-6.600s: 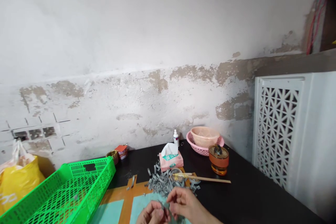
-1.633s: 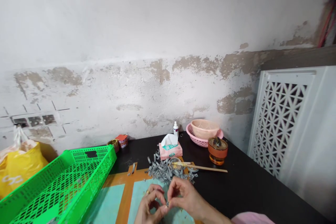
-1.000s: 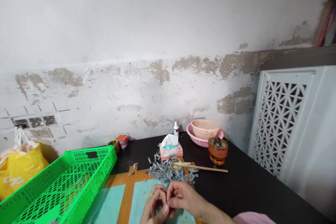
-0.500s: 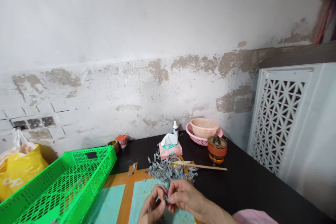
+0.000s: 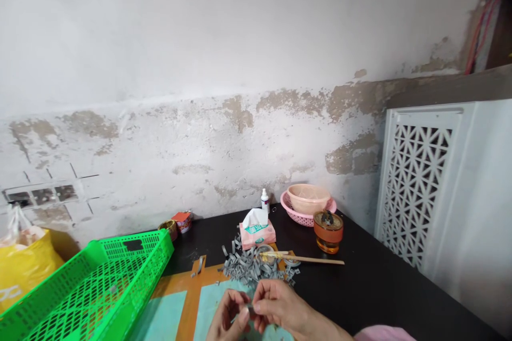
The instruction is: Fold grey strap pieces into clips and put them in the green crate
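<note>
Grey strips of rubbery stuff lay in a big messy pile [image 5: 248,269] on a black table [image 5: 372,282]. The person's two bare hands were low in the picture, close together, just below the pile. The right hand [image 5: 278,303] pinched a small grey strip [image 5: 250,309] between its thumb and fingers, so that grip was tight and closed. The left hand [image 5: 226,314] was curled up right next to it, but I could not tell if it was holding the strip too. Under the hands was a pale blue mat [image 5: 212,298] with orange tape [image 5: 192,287] along its side. A wooden stick [image 5: 316,260] lay just beside the pile, and behind the pile sat a pink tissue box [image 5: 258,237] with a white tissue poking out. A little white bottle [image 5: 264,201] stood behind the box. Farther back, a peach bowl [image 5: 308,197] sat in a pink basket [image 5: 292,213], near an orange jar [image 5: 328,233]. On the left was a big green plastic tray [image 5: 92,293] full of holes, and past it was a yellow bag [image 5: 24,272]. A white panel with star-like holes [image 5: 412,186] stood on the right, by a patchy wall [image 5: 200,37].
</note>
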Demonstrator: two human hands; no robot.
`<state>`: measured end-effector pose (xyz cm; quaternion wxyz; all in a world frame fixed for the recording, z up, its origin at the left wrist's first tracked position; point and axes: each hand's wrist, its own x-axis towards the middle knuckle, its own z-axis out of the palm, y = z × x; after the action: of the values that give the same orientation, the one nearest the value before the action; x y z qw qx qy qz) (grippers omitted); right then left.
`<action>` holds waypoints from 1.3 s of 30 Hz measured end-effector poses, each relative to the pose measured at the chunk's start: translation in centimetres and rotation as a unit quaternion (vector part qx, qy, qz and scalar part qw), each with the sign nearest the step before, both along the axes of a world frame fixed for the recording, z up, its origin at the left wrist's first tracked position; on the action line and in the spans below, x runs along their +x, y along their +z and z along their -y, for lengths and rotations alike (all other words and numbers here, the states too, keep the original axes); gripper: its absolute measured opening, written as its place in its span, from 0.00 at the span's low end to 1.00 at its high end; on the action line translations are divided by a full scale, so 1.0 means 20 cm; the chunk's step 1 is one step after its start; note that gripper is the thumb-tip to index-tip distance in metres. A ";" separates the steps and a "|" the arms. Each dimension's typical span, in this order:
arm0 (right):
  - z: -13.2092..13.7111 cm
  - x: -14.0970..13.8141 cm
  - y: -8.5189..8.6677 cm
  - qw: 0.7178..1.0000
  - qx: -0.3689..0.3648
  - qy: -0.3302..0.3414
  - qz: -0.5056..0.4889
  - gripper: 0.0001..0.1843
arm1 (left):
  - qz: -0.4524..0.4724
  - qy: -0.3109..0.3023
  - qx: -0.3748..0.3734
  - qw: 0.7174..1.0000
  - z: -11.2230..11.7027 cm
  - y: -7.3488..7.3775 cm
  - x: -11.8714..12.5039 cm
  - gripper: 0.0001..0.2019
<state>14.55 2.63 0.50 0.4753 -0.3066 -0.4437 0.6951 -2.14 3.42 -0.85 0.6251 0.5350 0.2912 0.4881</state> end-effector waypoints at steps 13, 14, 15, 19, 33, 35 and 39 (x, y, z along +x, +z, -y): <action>-0.02 -0.02 -0.07 0.992 0.051 -0.068 0.098 0.23 | -0.123 0.098 0.011 0.987 0.04 0.07 0.03 0.19; -0.02 -0.02 -0.07 0.990 0.049 -0.074 0.106 0.23 | -0.126 0.098 0.010 0.987 0.04 0.07 0.03 0.19; -0.02 -0.02 -0.08 0.989 0.048 -0.080 0.111 0.23 | -0.128 0.096 0.007 0.987 0.03 0.06 0.03 0.19; -0.03 -0.01 -0.07 0.989 0.045 -0.093 0.108 0.21 | -0.114 0.128 -0.004 0.985 0.02 0.04 0.03 0.21; -0.01 -0.03 -0.13 0.970 0.091 -0.075 0.212 0.16 | -0.191 0.127 0.056 0.972 0.00 -0.05 0.03 0.22; 0.00 -0.01 -0.12 0.940 0.137 -0.078 0.303 0.12 | -0.227 0.135 0.077 0.961 0.01 -0.04 0.03 0.19; 0.04 0.04 -0.11 0.839 0.284 -0.078 0.458 0.10 | -0.250 0.122 0.075 0.958 0.08 0.01 0.04 0.12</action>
<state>15.39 1.86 -1.66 0.3373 -0.4751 -0.7633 0.2792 -1.37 1.91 -0.62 0.4262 0.6458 0.4638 0.4316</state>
